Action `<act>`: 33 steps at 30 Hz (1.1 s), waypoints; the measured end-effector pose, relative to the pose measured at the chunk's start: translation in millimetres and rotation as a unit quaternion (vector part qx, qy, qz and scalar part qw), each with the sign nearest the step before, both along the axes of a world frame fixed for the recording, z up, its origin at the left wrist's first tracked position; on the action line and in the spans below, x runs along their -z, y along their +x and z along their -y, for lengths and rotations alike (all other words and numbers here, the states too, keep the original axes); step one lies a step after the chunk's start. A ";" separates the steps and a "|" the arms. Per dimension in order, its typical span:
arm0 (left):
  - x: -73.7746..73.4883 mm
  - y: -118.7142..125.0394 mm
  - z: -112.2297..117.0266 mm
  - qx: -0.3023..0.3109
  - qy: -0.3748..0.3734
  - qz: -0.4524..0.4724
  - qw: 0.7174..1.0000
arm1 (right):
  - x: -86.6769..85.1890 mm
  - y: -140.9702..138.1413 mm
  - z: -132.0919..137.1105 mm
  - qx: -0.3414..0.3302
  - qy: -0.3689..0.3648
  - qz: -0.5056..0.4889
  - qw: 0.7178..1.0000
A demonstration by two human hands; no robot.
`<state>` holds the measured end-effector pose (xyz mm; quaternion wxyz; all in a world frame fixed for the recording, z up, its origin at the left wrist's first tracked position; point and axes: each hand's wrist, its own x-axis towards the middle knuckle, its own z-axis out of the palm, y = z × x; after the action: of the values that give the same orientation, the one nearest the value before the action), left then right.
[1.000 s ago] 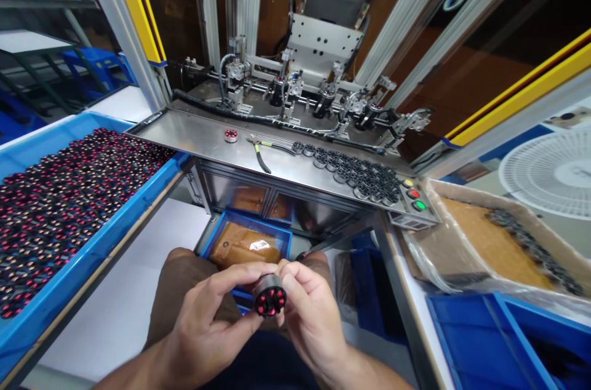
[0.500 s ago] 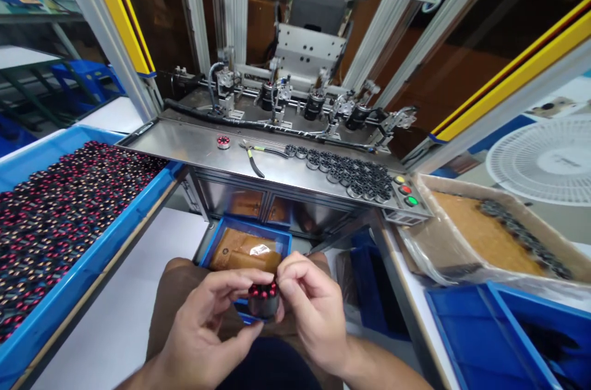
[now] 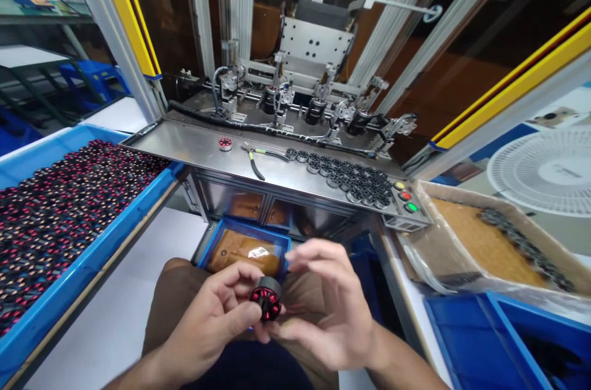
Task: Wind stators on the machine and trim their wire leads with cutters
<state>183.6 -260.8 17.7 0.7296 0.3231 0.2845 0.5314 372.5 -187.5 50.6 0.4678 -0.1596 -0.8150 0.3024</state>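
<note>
My left hand (image 3: 221, 310) grips a round motor stator (image 3: 268, 296) between thumb and fingers, above my lap. The stator has a dark outer ring and red windings, and its wound face is tilted toward me. To its right, my right hand (image 3: 339, 301) is open, with fingers spread and raised. Its thumb tip is close to the stator's lower right edge; whether they touch I cannot tell. Below and beyond the hands, a blue bin (image 3: 287, 248) holds a brown, plastic-wrapped package (image 3: 247, 253).
A steel ledge (image 3: 198, 147) bears one red-wound stator (image 3: 225, 144), cutting pliers (image 3: 253, 162) and several dark rings (image 3: 351, 175). At left, a blue tray (image 3: 133, 218) is full of red-wound parts. Buttons (image 3: 405, 195), a lined box (image 3: 429, 254) and a white fan (image 3: 545, 171) stand at right.
The stator has turned so its wound face tips toward me. My right hand has let go of its pinch beside the stator, opened and moved to the right.
</note>
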 end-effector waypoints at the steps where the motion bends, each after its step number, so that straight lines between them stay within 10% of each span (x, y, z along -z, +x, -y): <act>1: -0.5 -0.4 0.2 -0.001 0.000 0.000 1.000 | -1.1 0.6 -2.4 0.002 -0.011 -0.003 1.000; 20: -15.4 2.3 -8.6 -0.114 0.033 0.114 0.986 | -23.3 -11.9 5.2 0.022 -0.033 0.032 0.999; 26: -5.9 5.2 -18.8 0.208 -0.033 0.135 0.968 | -28.4 -8.4 0.7 -0.038 -0.008 0.062 0.997; 33: -11.1 0.8 -8.6 0.058 0.010 0.125 0.990 | -36.8 -5.6 6.8 0.055 0.017 0.073 0.996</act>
<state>184.4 -252.2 28.8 0.7857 0.2773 0.1669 0.5272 366.9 -194.3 87.4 0.4259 -0.2174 -0.8419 0.2501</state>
